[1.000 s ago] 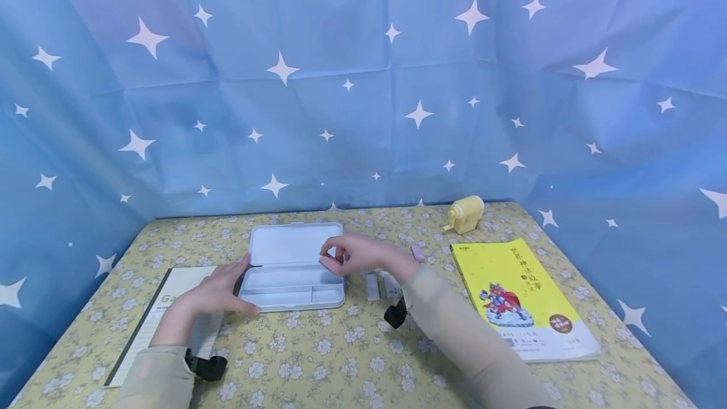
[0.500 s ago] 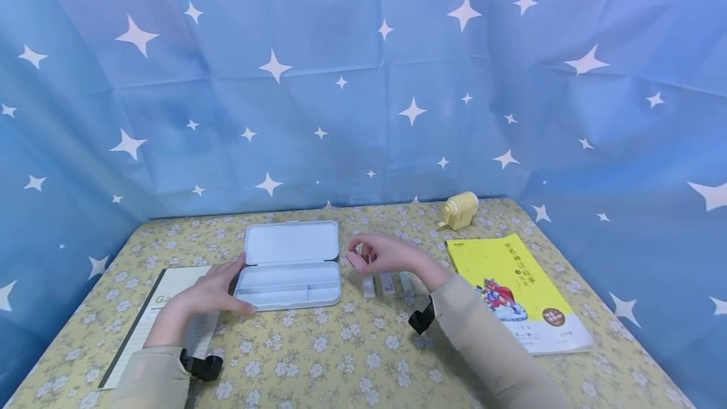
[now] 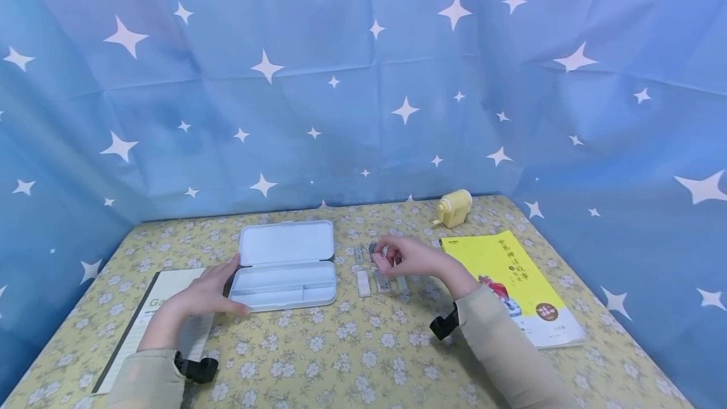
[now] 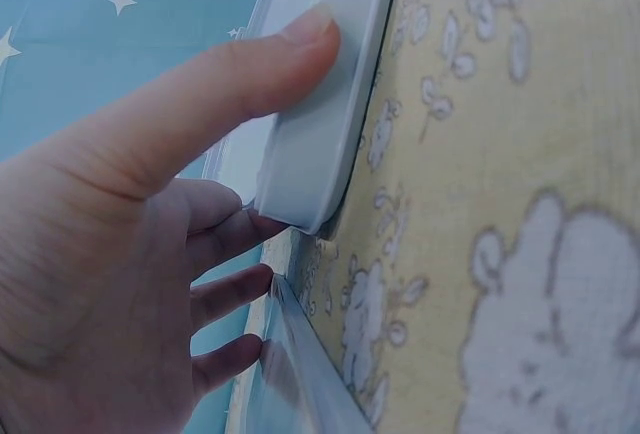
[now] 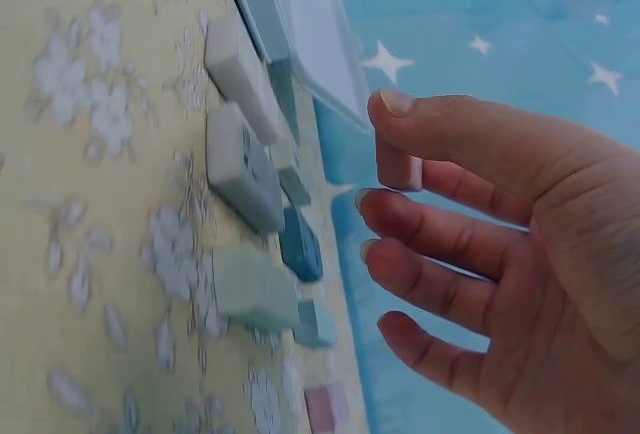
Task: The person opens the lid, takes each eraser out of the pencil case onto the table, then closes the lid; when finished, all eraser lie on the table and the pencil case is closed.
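Note:
A white pencil case (image 3: pixel 286 243) lies with its lid folded back, its divided tray bare. At its left end, my left hand (image 3: pixel 206 293) touches the case, the thumb (image 4: pixel 265 69) laid against the front wall and the fingers spread toward the hinge. My right hand (image 3: pixel 420 259) pinches a small pink eraser (image 5: pixel 398 166) between thumb and index finger, its other fingers loosely bent. Below it on the cloth sit a white eraser (image 5: pixel 238 74), a grey one (image 5: pixel 240 164) and a mint one (image 5: pixel 252 284), with smaller blocks behind, partly hidden by the hand in the head view.
A lined notebook (image 3: pixel 127 343) lies under the left forearm. On the right is a yellow book (image 3: pixel 477 254), partly covered by the right sleeve. A yellow pencil sharpener (image 3: pixel 454 209) with a crank stands at the back. A blue star-patterned curtain (image 3: pixel 318 81) hangs behind the table.
My right hand has moved right with the pink eraser, from over the pencil case to above the small blocks. My left hand stays on the case. The head view has shifted slightly.

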Motion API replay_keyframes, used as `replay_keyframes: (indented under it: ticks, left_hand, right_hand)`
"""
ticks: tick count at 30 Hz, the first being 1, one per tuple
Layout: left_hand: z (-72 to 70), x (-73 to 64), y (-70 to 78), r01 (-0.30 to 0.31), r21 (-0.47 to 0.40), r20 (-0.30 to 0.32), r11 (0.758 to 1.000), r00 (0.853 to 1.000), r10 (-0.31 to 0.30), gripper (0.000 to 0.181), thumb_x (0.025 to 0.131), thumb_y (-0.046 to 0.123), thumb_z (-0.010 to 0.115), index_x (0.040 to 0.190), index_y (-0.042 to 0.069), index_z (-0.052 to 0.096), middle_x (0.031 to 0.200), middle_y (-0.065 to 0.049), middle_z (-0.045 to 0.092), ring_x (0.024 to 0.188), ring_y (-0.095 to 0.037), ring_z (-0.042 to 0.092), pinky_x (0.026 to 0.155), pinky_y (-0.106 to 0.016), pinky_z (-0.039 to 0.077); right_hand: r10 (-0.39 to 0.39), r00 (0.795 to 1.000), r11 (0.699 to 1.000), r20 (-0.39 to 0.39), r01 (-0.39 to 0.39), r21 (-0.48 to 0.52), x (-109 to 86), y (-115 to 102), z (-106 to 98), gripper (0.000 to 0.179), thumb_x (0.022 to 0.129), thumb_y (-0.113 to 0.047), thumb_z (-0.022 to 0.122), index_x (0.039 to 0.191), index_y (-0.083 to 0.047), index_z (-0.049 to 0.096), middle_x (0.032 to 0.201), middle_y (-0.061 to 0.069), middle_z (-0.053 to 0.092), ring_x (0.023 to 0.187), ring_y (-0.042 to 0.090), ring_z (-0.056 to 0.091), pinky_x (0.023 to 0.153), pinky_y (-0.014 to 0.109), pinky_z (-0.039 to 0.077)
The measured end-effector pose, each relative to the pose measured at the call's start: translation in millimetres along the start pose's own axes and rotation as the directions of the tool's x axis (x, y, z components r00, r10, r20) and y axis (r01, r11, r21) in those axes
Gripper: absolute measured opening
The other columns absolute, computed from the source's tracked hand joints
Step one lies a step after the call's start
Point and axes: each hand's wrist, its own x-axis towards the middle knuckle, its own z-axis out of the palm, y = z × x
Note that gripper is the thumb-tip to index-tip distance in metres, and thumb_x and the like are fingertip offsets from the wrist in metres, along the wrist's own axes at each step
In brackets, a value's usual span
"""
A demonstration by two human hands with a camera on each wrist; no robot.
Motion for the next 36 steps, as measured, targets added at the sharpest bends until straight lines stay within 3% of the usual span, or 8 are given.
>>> replay_keyframes:
  ticks: [7,21,29,36]
  left_hand:
    - [-1.6,-1.6,1.2,-0.009,0.002,0.003,1.000,1.000,0.009,0.126,0.067,0.054,0.082,0.153,-0.005,0.012,0.153,-0.033,0.018,0.134,-0.058,0.014,0.099,-0.074,0.020]
    - [-0.4,-1.9,-0.2,-0.038,0.010,-0.010,0.999,0.999,0.039,0.124,0.067,0.054,0.082,0.151,-0.008,0.015,0.152,-0.034,0.019,0.134,-0.058,0.015,0.098,-0.074,0.021]
    - [0.4,-1.0,-2.5,-0.040,0.014,-0.011,0.999,0.999,0.040,0.124,0.067,0.054,0.082,0.151,-0.007,0.015,0.152,-0.034,0.019,0.134,-0.058,0.015,0.097,-0.074,0.022]
    - [-0.3,-1.6,-0.6,-0.039,0.011,-0.011,0.999,0.999,0.039,0.125,0.067,0.054,0.083,0.151,-0.008,0.015,0.152,-0.034,0.019,0.134,-0.057,0.016,0.098,-0.074,0.022]
  right_hand:
    - [0.013,0.999,1.000,-0.030,-0.013,-0.024,-16.0,11.8,-6.7,0.034,0.087,-0.016,0.072,0.118,-0.014,0.059,0.083,-0.001,0.060,0.069,0.016,0.056,0.060,0.033,0.047]
    - [0.060,0.996,0.998,-0.066,-0.059,0.020,-39.4,37.2,-11.6,0.028,0.085,-0.011,0.072,0.111,-0.008,0.061,0.083,0.002,0.059,0.072,0.018,0.056,0.064,0.033,0.049]
    - [0.157,0.985,0.988,-0.068,-0.157,-0.001,-45.0,44.3,-11.9,0.034,0.082,-0.014,0.076,0.112,-0.009,0.061,0.084,0.003,0.058,0.070,0.018,0.053,0.061,0.034,0.046]
    - [0.180,0.982,0.984,-0.052,-0.180,0.001,-44.7,47.1,-9.2,0.035,0.079,-0.014,0.079,0.108,-0.010,0.060,0.082,0.003,0.058,0.071,0.018,0.053,0.061,0.034,0.045]
